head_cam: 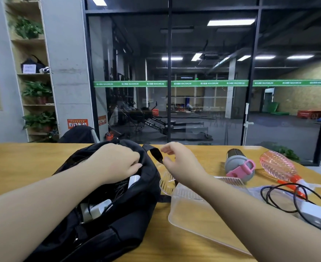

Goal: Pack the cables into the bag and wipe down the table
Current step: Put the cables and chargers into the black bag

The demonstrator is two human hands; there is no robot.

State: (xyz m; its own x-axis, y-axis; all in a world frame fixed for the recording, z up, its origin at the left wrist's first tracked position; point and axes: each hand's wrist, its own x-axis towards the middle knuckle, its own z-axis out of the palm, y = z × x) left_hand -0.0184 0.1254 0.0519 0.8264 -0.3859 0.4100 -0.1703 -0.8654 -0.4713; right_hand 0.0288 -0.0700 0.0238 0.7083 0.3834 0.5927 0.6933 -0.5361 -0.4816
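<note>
- A black fabric backpack lay on the left part of the light wooden counter, its top opening facing the person.
- Inside the opening sat white charger blocks and dark cables, already within the bag.
- The left hand rested on the far rim of the opening, its grip curled round the black fabric there.
- The right hand hovered just right of the backpack, above the counter, its grip apart: fingers loosely spread and holding nothing.
- A black strap end of the backpack stuck up between the two hands; the right fingertips were near it, but whether they touched could not be told.
- A clear ribbed plastic tray lay beside the backpack, under the right forearm.
- A loose black cable with a white power adapter lay on the counter at the right edge, well apart from the backpack and not yet packed.
- A grey bottle with a pink strap lid lay on its side beyond the tray.
- A pink ribbed spray bottle with an orange-red nozzle lay tilted near it, its nozzle pointing toward the loose cable.
- Behind the counter stood a glass wall with a green stripe and a wooden shelf with green plants.
</note>
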